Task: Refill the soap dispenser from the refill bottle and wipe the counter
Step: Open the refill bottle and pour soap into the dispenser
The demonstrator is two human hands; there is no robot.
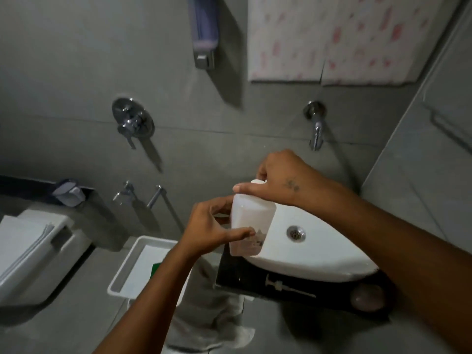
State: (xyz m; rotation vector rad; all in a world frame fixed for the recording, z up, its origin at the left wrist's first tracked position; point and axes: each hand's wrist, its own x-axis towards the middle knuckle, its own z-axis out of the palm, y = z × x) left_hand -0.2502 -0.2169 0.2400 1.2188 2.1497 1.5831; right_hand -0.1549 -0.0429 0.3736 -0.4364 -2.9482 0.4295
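Two hands [212, 226] [278, 178], one white bottle [251, 221]

dim, soft focus; wide-angle bending; light perhaps from upper left.

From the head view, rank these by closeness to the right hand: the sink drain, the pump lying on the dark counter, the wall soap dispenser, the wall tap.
Measured from the right hand, which grips the bottle's top:
1. Wall tap, just above the hand, and sink drain, just below in the basin: too close to call.
2. Pump, lower, at the counter's front.
3. Wall soap dispenser, high up, to the left.
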